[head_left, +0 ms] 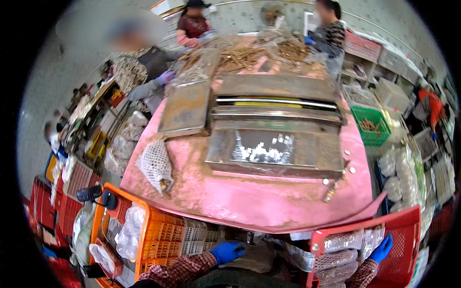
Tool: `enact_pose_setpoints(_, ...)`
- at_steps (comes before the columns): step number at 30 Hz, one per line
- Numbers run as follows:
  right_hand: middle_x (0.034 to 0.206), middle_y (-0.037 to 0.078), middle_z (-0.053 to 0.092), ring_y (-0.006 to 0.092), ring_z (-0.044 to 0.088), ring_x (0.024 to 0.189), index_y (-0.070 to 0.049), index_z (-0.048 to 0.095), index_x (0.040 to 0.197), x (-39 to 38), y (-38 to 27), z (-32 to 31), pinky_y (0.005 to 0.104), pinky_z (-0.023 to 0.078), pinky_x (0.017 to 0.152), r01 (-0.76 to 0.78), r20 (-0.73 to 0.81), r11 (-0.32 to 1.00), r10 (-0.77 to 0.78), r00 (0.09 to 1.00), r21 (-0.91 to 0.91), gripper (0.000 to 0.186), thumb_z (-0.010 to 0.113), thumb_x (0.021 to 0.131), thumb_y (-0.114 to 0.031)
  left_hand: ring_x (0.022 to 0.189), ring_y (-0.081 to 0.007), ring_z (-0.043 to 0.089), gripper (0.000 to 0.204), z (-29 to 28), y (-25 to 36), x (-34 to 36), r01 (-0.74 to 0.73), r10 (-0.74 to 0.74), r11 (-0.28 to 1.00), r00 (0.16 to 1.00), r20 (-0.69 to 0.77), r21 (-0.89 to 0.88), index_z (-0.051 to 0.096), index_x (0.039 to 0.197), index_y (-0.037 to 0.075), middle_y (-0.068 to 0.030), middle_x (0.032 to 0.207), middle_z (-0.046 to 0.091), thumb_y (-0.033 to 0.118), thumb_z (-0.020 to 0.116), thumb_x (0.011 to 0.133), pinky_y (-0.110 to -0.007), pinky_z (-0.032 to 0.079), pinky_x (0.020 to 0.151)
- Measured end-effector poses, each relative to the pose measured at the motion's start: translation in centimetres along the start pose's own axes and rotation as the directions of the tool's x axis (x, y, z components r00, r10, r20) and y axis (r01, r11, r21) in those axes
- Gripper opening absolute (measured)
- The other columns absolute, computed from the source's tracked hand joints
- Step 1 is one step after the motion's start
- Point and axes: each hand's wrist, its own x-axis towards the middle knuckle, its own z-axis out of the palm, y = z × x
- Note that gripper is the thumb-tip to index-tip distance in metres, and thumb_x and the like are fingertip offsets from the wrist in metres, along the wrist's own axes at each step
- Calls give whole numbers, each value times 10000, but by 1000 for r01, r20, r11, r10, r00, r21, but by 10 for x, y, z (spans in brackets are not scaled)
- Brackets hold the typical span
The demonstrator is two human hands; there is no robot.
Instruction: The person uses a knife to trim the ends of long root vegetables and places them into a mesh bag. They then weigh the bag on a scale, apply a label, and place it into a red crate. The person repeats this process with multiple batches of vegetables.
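Red crate [408, 230]: my right hand [382, 248] grips its rim; likely heavy with bagged goods, stiff plastic. Left hand [227, 251] rests unclenched, holding nothing.

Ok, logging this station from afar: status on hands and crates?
Left hand open, low by orange crate. Right hand on bagged goods in red crate. Pink table ahead, nothing between.

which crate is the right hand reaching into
The red crate at lower right; the right hand is inside it on netted bags. The orange crate sits nearer the left hand.
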Motion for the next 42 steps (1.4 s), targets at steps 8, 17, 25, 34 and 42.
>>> enact_pose_setpoints(8,889,115,571,181,524,830,30,559,900,-36,-96,130,290,398,773,270,370,962,-266,890,43,182,477,778,-76,749,-342,523,428,-25,-37,22,-179,142,980,930,-339,-81,462,1047,56,-206,829,539,378,447,766,-394,425,673)
enact_pose_setpoints(17,948,135,555,252,543,861,-77,506,1032,-45,-132,156,328,422,747,135,535,867,166,828,-479,405,531,720,-334,744,-291,549,296,-88,-98,-16,-500,485,865,853,-196,-35,523,967,57,-157,840,561,247,542,741,-337,448,652)
enact_pose_setpoints(25,1027,215,472,354,470,940,-19,400,1080,-33,-109,237,393,407,763,-36,333,671,414,847,-741,596,556,648,-399,795,-236,564,339,-86,-100,-9,-376,373,924,926,-61,-63,514,1007,70,-129,937,555,238,586,720,-300,445,685)
enact_pose_setpoints(34,849,81,523,169,498,657,-75,415,1077,-54,-174,222,243,389,495,-772,751,130,178,635,622,319,456,794,-216,903,-201,530,288,-92,-91,-13,-259,263,944,965,-7,-203,498,1041,82,-99,1025,526,190,518,774,-289,416,772)
enact_pose_setpoints(42,620,9,427,75,313,391,-99,447,988,-159,-284,294,176,262,318,-970,949,-225,-316,-18,-93,447,357,787,-489,925,-200,511,312,-96,-105,-10,-275,284,907,959,-17,-320,491,1057,66,-130,990,537,237,478,796,-288,386,801)
